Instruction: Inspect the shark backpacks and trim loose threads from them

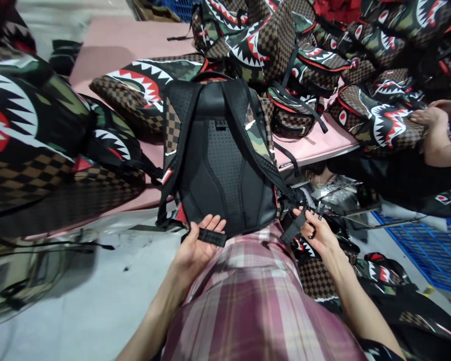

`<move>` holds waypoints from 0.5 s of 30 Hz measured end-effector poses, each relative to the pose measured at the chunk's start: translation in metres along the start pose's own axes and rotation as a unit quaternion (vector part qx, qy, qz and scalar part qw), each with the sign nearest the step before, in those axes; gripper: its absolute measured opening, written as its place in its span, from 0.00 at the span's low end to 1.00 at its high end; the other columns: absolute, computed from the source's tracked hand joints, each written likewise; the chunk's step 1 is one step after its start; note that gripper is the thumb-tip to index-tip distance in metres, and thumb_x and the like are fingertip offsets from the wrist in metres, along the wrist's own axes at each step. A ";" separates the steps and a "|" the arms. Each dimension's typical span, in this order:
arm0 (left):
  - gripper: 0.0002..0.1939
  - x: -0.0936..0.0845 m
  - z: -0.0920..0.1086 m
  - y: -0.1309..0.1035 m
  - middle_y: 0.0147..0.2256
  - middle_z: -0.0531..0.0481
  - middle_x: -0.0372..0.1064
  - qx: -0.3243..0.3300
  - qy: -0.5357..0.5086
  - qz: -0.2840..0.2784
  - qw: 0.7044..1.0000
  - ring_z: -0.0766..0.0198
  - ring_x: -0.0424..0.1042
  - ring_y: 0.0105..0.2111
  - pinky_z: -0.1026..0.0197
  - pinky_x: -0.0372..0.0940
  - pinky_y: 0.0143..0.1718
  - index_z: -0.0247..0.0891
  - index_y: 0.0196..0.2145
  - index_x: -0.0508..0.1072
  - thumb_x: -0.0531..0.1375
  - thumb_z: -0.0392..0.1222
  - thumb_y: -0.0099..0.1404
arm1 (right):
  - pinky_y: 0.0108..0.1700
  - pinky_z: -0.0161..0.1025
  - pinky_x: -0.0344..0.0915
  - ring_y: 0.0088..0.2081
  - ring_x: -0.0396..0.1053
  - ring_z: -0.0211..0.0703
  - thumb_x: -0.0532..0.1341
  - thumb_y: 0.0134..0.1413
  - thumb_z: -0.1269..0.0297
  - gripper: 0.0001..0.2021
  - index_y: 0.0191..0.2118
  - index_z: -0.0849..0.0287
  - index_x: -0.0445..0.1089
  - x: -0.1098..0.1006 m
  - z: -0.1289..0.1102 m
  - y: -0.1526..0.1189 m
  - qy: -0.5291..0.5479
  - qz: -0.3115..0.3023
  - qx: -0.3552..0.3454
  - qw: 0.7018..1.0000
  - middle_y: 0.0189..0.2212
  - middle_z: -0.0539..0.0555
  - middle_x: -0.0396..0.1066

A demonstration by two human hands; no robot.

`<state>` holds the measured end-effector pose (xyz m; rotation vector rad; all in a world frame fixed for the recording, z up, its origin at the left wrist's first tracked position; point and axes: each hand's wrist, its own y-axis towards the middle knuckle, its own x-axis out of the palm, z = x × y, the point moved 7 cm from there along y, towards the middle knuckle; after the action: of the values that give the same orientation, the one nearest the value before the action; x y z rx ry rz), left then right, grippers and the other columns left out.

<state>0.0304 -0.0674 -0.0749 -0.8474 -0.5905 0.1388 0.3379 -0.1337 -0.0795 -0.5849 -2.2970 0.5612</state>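
Observation:
A black backpack (225, 165) with checkered and camouflage sides stands with its padded back and shoulder straps facing me, its bottom edge by my lap. At its lower left, my left hand (201, 243) is palm up, with a short black strap end (211, 237) lying across it under the thumb. To the right, my right hand (317, 231) pinches another black strap (293, 226). A small pair of dark scissors (318, 210) is also in my right hand, partly hidden by the fingers.
Shark-mouth bags crowd the pink table (116, 40), with a large one (22, 125) at left. At right, another person's hands (434, 118) touch a bag (389, 123). More bags (383, 273) lie low at right beside a blue crate (428, 250).

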 end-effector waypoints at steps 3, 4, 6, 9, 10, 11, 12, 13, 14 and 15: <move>0.19 0.002 -0.009 -0.001 0.44 0.45 0.71 -0.017 -0.022 -0.006 1.000 0.63 0.71 0.45 0.59 0.69 0.41 0.39 0.41 0.71 0.42 0.46 0.70 | 0.10 0.22 0.50 0.14 0.47 0.23 0.64 0.44 0.69 0.06 0.33 0.61 0.72 0.003 0.005 -0.002 0.022 0.006 0.027 0.999 0.33 0.54 0.75; 0.20 -0.001 -0.011 0.000 0.43 0.46 0.71 -0.017 -0.026 -0.006 0.999 0.63 0.71 0.44 0.60 0.68 0.41 0.39 0.41 0.71 0.41 0.46 0.70 | 0.10 0.22 0.50 0.14 0.46 0.23 0.64 0.44 0.69 0.06 0.32 0.61 0.72 0.002 0.007 -0.001 0.023 0.006 0.032 0.999 0.33 0.54 0.75; 0.19 -0.014 -0.012 0.004 0.36 0.46 0.72 -0.001 -0.020 -0.011 1.000 0.64 0.73 0.38 0.61 0.68 0.38 0.38 0.40 0.71 0.43 0.46 0.70 | 0.11 0.21 0.50 0.14 0.46 0.23 0.64 0.44 0.69 0.06 0.32 0.60 0.72 0.000 0.010 0.001 0.012 0.002 0.032 0.999 0.33 0.53 0.75; 0.17 -0.052 0.003 0.015 0.21 0.52 0.66 0.073 0.109 -0.021 0.991 0.65 0.69 0.23 0.62 0.66 0.29 0.36 0.39 0.71 0.51 0.50 0.66 | 0.12 0.25 0.50 0.14 0.46 0.24 0.65 0.43 0.64 0.10 0.34 0.60 0.72 -0.018 0.011 0.003 -0.060 0.001 -0.004 0.998 0.32 0.54 0.75; 0.17 -0.071 0.011 0.018 0.18 0.53 0.63 0.095 0.202 -0.009 0.975 0.65 0.67 0.20 0.62 0.65 0.27 0.35 0.37 0.72 0.53 0.52 0.63 | 0.13 0.27 0.51 0.13 0.47 0.25 0.66 0.42 0.61 0.11 0.34 0.60 0.72 -0.030 0.010 0.004 -0.116 0.016 -0.024 0.993 0.29 0.55 0.75; 0.18 -0.093 0.020 0.021 0.17 0.53 0.63 0.104 0.295 0.012 0.950 0.63 0.67 0.21 0.61 0.64 0.27 0.35 0.34 0.72 0.57 0.53 0.59 | 0.14 0.29 0.53 0.14 0.50 0.27 0.66 0.42 0.60 0.12 0.33 0.60 0.72 -0.045 0.008 0.005 -0.188 0.039 -0.043 0.980 0.25 0.54 0.74; 0.17 -0.116 0.031 0.023 0.17 0.52 0.64 0.109 0.379 0.048 0.918 0.59 0.69 0.23 0.60 0.64 0.28 0.35 0.31 0.72 0.60 0.54 0.55 | 0.17 0.31 0.55 0.14 0.54 0.31 0.67 0.41 0.59 0.11 0.31 0.60 0.73 -0.061 0.005 0.006 -0.282 0.074 -0.058 0.955 0.21 0.53 0.72; 0.17 -0.139 0.043 0.023 0.20 0.49 0.67 0.119 0.448 0.094 0.881 0.55 0.71 0.27 0.58 0.64 0.31 0.35 0.29 0.72 0.64 0.54 0.50 | 0.19 0.33 0.57 0.16 0.59 0.35 0.68 0.38 0.60 0.09 0.28 0.58 0.73 -0.077 0.001 0.008 -0.363 0.121 -0.071 0.921 0.18 0.52 0.70; 0.19 -0.157 0.056 0.022 0.25 0.45 0.71 0.130 0.500 0.137 0.845 0.50 0.72 0.33 0.56 0.64 0.34 0.36 0.29 0.72 0.66 0.52 0.45 | 0.22 0.35 0.59 0.19 0.63 0.38 0.68 0.38 0.61 0.07 0.27 0.56 0.73 -0.089 -0.002 0.009 -0.405 0.151 -0.083 0.898 0.17 0.52 0.70; 0.21 -0.169 0.067 0.021 0.30 0.42 0.72 0.147 0.534 0.170 0.815 0.46 0.71 0.38 0.54 0.64 0.36 0.36 0.30 0.71 0.68 0.52 0.41 | 0.24 0.36 0.59 0.22 0.65 0.41 0.67 0.37 0.62 0.06 0.27 0.54 0.74 -0.096 -0.005 0.010 -0.452 0.184 -0.101 0.867 0.18 0.52 0.70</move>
<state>-0.1439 -0.0668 -0.1296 -0.5900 0.6436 0.0560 0.4071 -0.1772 -0.1312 -1.0388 -3.1771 0.9249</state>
